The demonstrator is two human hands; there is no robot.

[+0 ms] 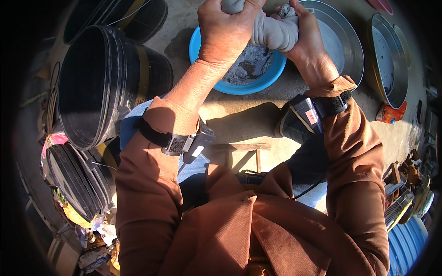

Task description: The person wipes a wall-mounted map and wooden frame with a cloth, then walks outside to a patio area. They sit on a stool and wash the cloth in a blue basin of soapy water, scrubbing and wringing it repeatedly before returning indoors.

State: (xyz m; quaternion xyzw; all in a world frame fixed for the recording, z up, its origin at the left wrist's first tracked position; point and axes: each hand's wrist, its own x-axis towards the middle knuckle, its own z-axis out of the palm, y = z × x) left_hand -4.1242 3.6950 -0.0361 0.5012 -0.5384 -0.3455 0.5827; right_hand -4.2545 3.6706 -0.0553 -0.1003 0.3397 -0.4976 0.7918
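Above a blue plastic basin (250, 88), my left hand (226, 29) and my right hand (305, 36) both grip a twisted grey cloth (276, 32). The cloth runs between them, with a bunched end showing above my left fist and a frayed-looking end by my right fingers. Dark liquid with greyish foam or suds (250, 63) lies in the basin below. Part of my right hand's fingers is hidden behind the cloth, and the tops of both hands reach the upper picture edge.
A large metal basin (354, 51) stands just right of the blue one, with another metal basin (397, 86) farther right. Black buckets (83, 86) crowd the left side. A small wooden frame (241, 147) is on the floor near my legs. Blue ribbed plastic (405, 245) lies lower right.
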